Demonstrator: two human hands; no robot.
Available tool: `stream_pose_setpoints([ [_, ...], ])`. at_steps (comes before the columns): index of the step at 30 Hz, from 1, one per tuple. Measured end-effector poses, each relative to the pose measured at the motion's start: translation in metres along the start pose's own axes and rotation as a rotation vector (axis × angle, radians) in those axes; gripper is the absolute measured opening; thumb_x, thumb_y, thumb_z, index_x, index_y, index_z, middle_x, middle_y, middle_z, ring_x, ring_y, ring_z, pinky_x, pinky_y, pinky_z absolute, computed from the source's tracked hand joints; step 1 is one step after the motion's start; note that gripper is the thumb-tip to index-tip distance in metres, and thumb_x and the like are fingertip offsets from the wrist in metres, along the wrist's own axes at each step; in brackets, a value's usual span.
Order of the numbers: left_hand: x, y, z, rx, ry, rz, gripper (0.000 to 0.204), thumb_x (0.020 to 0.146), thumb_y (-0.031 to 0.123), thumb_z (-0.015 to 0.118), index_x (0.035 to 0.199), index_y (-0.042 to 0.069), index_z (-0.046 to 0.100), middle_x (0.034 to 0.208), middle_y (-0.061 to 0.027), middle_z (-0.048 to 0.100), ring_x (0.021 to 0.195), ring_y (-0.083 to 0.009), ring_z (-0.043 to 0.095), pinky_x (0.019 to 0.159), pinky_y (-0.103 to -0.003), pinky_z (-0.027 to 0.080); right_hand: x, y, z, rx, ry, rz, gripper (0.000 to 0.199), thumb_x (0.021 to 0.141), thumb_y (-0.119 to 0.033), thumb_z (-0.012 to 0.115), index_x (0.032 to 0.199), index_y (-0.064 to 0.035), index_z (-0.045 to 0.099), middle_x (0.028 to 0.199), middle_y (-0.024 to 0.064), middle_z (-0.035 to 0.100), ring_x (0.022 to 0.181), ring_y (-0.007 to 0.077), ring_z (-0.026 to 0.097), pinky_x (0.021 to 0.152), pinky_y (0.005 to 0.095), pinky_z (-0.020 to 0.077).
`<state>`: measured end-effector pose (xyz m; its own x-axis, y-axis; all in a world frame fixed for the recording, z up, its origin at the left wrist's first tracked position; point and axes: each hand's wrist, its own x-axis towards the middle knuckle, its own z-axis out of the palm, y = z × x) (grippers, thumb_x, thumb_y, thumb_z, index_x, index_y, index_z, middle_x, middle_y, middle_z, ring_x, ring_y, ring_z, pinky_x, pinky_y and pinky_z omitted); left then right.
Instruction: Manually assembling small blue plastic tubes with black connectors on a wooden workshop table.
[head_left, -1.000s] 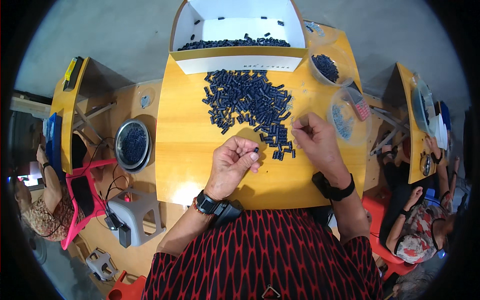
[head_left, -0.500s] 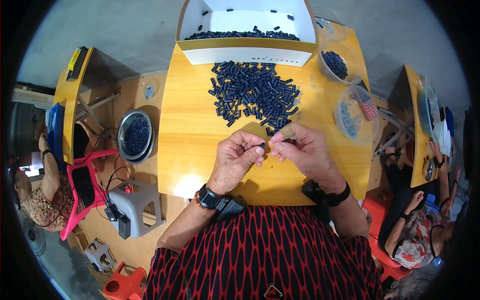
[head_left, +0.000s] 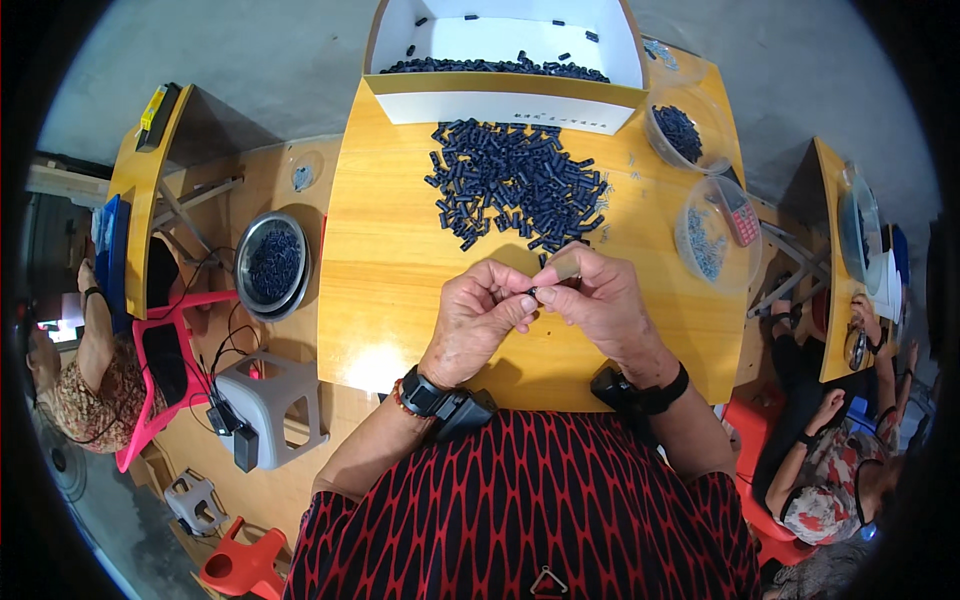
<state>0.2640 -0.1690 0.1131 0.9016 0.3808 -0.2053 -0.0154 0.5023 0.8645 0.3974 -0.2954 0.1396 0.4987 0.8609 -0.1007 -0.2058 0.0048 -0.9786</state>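
My left hand (head_left: 482, 318) is closed, thumb and fingers pinching a small black cylindrical piece (head_left: 531, 292); only its end shows. My right hand (head_left: 598, 305) meets it from the right, thumb and forefinger pressed together at the end of that piece. Whatever lies between the right fingertips is too small to make out. Both hands are above the near part of the wooden table (head_left: 385, 300). Just beyond them spreads a pile of black cylindrical pieces (head_left: 510, 180), like short sleeves.
Behind the pile stands a white box (head_left: 500, 107) with more black pieces. On the right are a clear bowl of black pieces (head_left: 677, 133) and a clear bowl of small silvery parts (head_left: 708, 245) beside a red keypad-like object (head_left: 742, 222). Other people sit at both sides.
My right hand has moved slightly left, and its fingertips now meet the black piece in my left hand; a small gap was between them before. The view has shifted slightly.
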Motion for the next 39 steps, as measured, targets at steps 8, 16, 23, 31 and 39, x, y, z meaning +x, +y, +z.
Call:
stream_pose_setpoints([
  [8,-0.001,0.000,0.001,0.005,0.013,0.007,0.012,0.091,0.000,0.066,0.100,-0.001,0.058,0.088,-0.0058,0.067,0.072,-0.0081,0.061,0.064,-0.022,0.052,0.001,-0.005,-0.006,-0.288,-0.041,-0.128,0.006,0.084,0.005,0.067,0.088,0.0011,0.067,0.085,0.0035,0.059,0.072,0.0092,0.059,0.065,0.0230,0.0495],
  [16,-0.002,0.001,0.000,-0.020,0.000,0.027,0.011,0.091,-0.002,0.065,0.091,0.002,0.054,0.085,-0.0090,0.068,0.070,-0.0097,0.063,0.063,-0.022,0.053,-0.003,-0.006,0.000,-0.185,-0.025,-0.062,0.006,0.086,0.005,0.065,0.092,0.0019,0.067,0.083,0.0033,0.061,0.073,0.0093,0.061,0.063,0.0228,0.0516],
  [23,-0.001,0.002,0.001,-0.017,-0.016,0.045,0.011,0.090,-0.003,0.064,0.091,0.002,0.055,0.086,-0.0089,0.068,0.073,-0.0111,0.064,0.065,-0.024,0.054,-0.005,-0.007,-0.002,-0.069,0.009,0.105,0.008,0.089,0.005,0.063,0.096,0.0032,0.066,0.081,0.0029,0.064,0.074,0.0086,0.065,0.065,0.0223,0.0544],
  [31,-0.003,-0.002,-0.006,-0.018,-0.042,0.029,0.010,0.089,-0.007,0.064,0.091,0.000,0.057,0.092,-0.0103,0.066,0.074,-0.0148,0.066,0.067,-0.027,0.058,0.001,-0.019,-0.004,-0.536,-0.121,-0.310,0.010,0.081,0.007,0.065,0.090,0.0023,0.067,0.080,0.0078,0.064,0.067,0.0140,0.063,0.059,0.0264,0.0513],
  [39,-0.003,0.003,-0.001,-0.010,-0.027,0.029,0.008,0.090,-0.004,0.064,0.091,0.000,0.057,0.089,-0.0103,0.066,0.073,-0.0151,0.066,0.068,-0.028,0.058,-0.003,-0.010,-0.001,-0.251,-0.062,-0.068,0.007,0.086,0.007,0.063,0.090,0.0022,0.066,0.078,0.0056,0.065,0.070,0.0113,0.064,0.064,0.0246,0.0536],
])
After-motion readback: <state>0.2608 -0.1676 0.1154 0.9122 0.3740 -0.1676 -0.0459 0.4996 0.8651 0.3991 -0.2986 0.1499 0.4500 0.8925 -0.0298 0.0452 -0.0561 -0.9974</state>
